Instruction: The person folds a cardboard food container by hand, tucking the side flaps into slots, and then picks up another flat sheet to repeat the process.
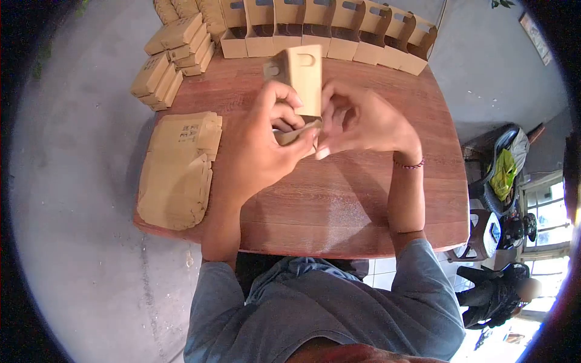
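One carton (307,81) above the table (290,209) is grasped by the left hand (257,145), the right hand (370,119) curled at its lower end, hold unclear; seemingly mid-fold, its base likely wants tucking.

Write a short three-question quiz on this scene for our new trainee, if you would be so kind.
1. Multiple choice: Where on the reddish-brown wooden table do the flat tan cardboard blanks lie?
A) Far right corner
B) Left side
C) Directly beneath the hands

2. True or false: A thin dark-red bracelet circles the wrist of the right hand.

3. Fill in: Beyond the folded tan cardboard carrier held in the left hand, a row of open tan cardboard boxes with handle cut-outs stands along the table's ____ edge.

Key: 1. B; 2. True; 3. far
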Motion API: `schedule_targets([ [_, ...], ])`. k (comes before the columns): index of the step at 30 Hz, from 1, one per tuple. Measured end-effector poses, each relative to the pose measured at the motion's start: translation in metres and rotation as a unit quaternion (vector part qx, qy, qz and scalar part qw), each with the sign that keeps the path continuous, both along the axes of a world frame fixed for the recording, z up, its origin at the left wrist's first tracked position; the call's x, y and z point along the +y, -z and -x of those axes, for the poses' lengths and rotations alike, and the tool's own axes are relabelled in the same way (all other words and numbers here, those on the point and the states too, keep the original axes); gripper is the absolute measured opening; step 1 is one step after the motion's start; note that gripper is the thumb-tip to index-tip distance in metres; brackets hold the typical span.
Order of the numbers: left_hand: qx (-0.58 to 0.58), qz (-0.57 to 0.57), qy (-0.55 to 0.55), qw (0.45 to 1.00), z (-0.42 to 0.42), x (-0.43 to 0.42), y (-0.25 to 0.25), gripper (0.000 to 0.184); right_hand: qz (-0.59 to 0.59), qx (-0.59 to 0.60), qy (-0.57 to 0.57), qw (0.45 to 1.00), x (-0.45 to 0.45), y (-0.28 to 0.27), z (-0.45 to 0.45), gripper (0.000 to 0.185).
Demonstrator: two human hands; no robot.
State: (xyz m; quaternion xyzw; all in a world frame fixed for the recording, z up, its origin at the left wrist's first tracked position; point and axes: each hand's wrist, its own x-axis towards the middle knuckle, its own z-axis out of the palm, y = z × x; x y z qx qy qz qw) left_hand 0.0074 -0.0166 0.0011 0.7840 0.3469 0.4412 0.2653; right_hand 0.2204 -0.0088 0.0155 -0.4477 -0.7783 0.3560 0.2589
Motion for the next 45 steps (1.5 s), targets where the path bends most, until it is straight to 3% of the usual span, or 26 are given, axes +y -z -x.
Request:
schedule_targets([
  [2,0.033,-0.043,-0.004,0.999,-0.003,-0.005,0.000,0.040,-0.093,0.169,0.007,0.981,0.007,0.010,-0.013,0.068],
  [3,0.065,-0.086,-0.009,0.994,-0.004,-0.007,0.001,0.041,-0.060,0.218,0.072,0.971,0.008,0.007,-0.015,0.088],
  [6,0.094,-0.132,0.020,0.987,-0.010,-0.010,0.009,0.039,-0.112,0.254,0.102,0.955,0.003,0.003,-0.007,0.097],
  [8,0.120,-0.141,0.033,0.982,-0.012,-0.011,0.010,0.035,-0.114,0.209,0.121,0.964,-0.001,0.004,0.003,0.089],
  [10,0.196,-0.212,0.021,0.957,-0.013,-0.012,0.010,0.033,-0.192,0.080,0.170,0.963,-0.002,0.002,0.009,0.074],
  [11,0.197,-0.211,0.022,0.957,-0.013,-0.012,0.011,0.033,-0.172,0.084,0.184,0.964,-0.004,-0.001,0.012,0.062],
  [14,0.186,-0.234,-0.002,0.954,-0.010,-0.008,0.012,0.033,-0.252,0.128,0.173,0.943,0.012,0.013,-0.002,0.058],
  [16,0.108,-0.342,-0.019,0.933,-0.007,0.001,0.008,0.036,-0.228,0.163,0.197,0.939,0.010,0.007,-0.006,0.057],
  [18,0.082,-0.379,-0.037,0.921,0.005,0.002,-0.006,0.042,-0.204,0.194,0.222,0.934,0.006,0.000,-0.006,0.056],
  [20,0.053,-0.414,-0.052,0.907,0.013,0.012,-0.009,0.049,-0.203,0.303,0.241,0.899,0.002,-0.006,-0.006,0.056],
  [22,-0.202,-0.419,-0.064,0.883,0.016,0.034,-0.001,0.059,-0.221,0.281,0.272,0.893,0.002,-0.008,-0.009,0.056],
  [23,-0.202,-0.419,-0.063,0.883,0.018,0.039,0.001,0.059,-0.217,0.334,0.270,0.876,0.006,-0.004,-0.012,0.055],
  [25,-0.327,-0.270,-0.130,0.896,0.022,0.046,0.004,0.064,-0.223,0.416,0.276,0.837,0.004,-0.007,-0.006,0.053],
  [26,-0.328,-0.271,-0.130,0.896,0.024,0.050,0.006,0.064,-0.224,0.416,0.275,0.837,0.004,-0.007,-0.007,0.053],
  [28,-0.458,-0.017,0.055,0.887,0.028,0.056,0.012,0.069,-0.210,0.482,0.224,0.820,0.005,-0.004,-0.008,0.054],
  [29,-0.459,-0.019,0.055,0.887,0.029,0.059,0.021,0.069,-0.211,0.482,0.222,0.821,0.004,-0.002,-0.008,0.054],
  [31,-0.476,0.086,0.208,0.850,0.029,0.063,0.040,0.068,-0.187,0.514,0.173,0.819,0.002,0.000,-0.006,0.058],
  [32,-0.477,0.084,0.207,0.850,0.028,0.066,0.044,0.068,-0.187,0.513,0.171,0.820,0.001,-0.001,-0.001,0.058],
  [34,-0.497,0.137,0.467,0.718,0.024,0.068,0.046,0.067,-0.272,0.470,0.149,0.826,-0.001,-0.002,0.011,0.062],
  [35,-0.484,0.123,0.519,0.694,0.023,0.071,0.044,0.064,-0.289,0.432,0.117,0.846,-0.004,-0.002,0.010,0.068],
  [39,-0.492,0.123,0.494,0.706,0.032,0.065,0.045,0.065,-0.421,0.307,0.066,0.851,-0.001,0.002,0.011,0.079],
  [41,-0.446,0.104,0.365,0.810,0.038,0.058,0.044,0.073,-0.436,0.302,0.047,0.846,-0.002,0.003,0.016,0.080],
  [45,-0.414,0.066,0.283,0.863,0.043,0.060,0.053,0.073,-0.497,0.232,0.058,0.834,-0.003,0.004,0.023,0.078],
])
